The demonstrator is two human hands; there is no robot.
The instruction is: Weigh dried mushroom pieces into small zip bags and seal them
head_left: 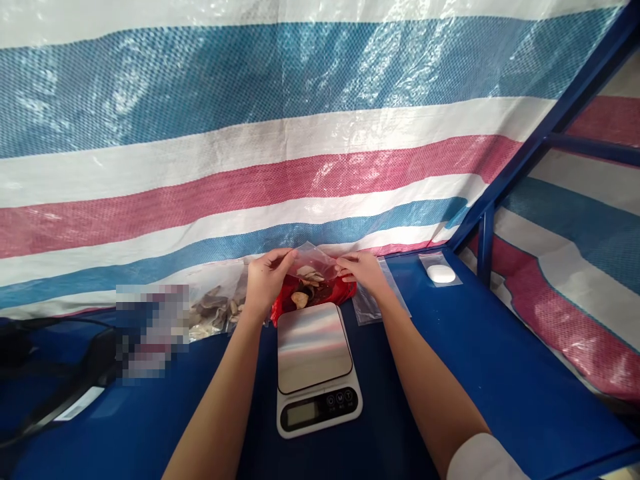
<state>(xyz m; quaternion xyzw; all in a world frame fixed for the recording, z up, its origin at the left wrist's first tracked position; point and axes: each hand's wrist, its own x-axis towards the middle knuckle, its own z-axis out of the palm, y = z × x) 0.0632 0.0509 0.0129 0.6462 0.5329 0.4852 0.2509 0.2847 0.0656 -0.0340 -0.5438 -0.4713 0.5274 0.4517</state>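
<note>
The left hand (267, 281) and right hand (367, 270) hold a clear bag (320, 259) between them, the fingers of each pinched together on its upper edge. It is just above a red bag (344, 291) behind the scale (320, 363); brown and pale slices (300, 300) show there, though whether some are inside the clear bag I cannot tell. The scale, with a shiny plate and a dark panel of buttons, sits on the blue bench (500, 360). Flat plastic (369, 303) lies beside the right forearm, and farther right a white oval piece (441, 273) rests on a small bag. Left of the left hand stand filled bags (213, 307), and a striped sheet (250, 167) hangs behind
</note>
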